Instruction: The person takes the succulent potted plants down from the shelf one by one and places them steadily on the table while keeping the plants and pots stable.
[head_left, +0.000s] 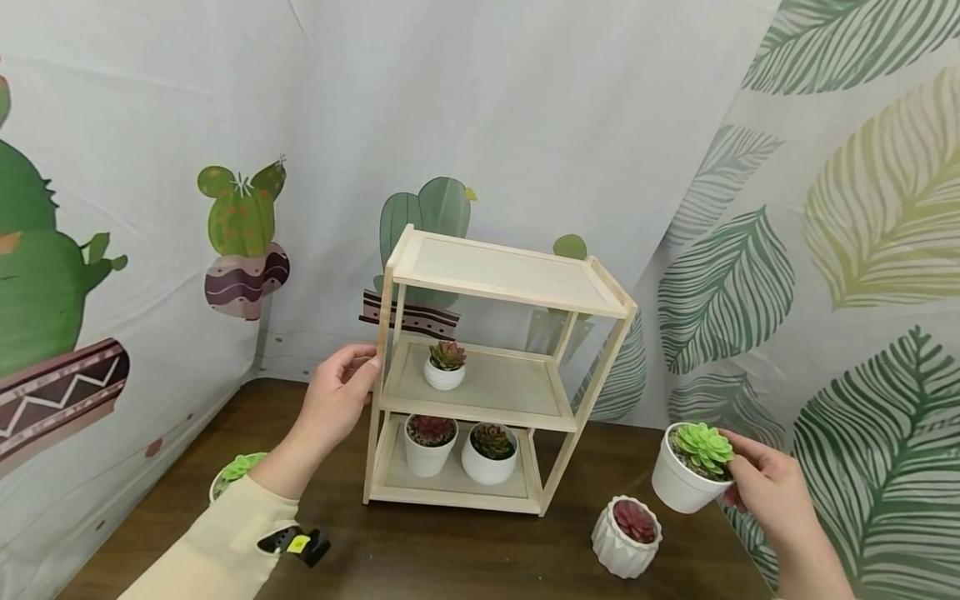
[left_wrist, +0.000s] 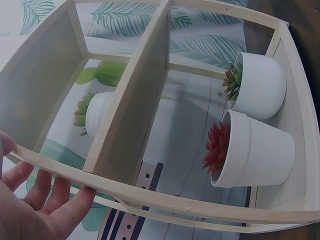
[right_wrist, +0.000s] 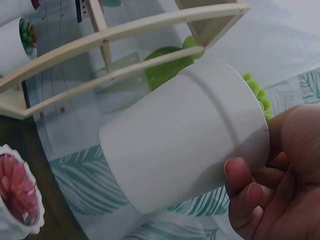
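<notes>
While aloft, white pot point(head_left: 681, 483) between right hand's point(head_left: 772, 483) curled fingers, shelf point(head_left: 502, 271) between left hand's point(head_left: 339, 390).

Brown table point(head_left: 420, 554) with wooden shelf point(head_left: 502, 267).
Right of shelf, on table: ribbed pot point(head_left: 624, 557), red plant point(head_left: 634, 521) in it. Left of shelf: green plant point(head_left: 240, 465), partly hidden. Shelf's middle board point(head_left: 517, 392): small pot point(head_left: 445, 377). Bottom board point(head_left: 456, 490): tapered pot point(head_left: 429, 456), round pot point(head_left: 489, 469).

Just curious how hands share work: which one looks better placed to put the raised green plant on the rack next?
Probably the right hand: it holds the raised green plant, right of the rack. The left hand grips the rack's left post.
</notes>
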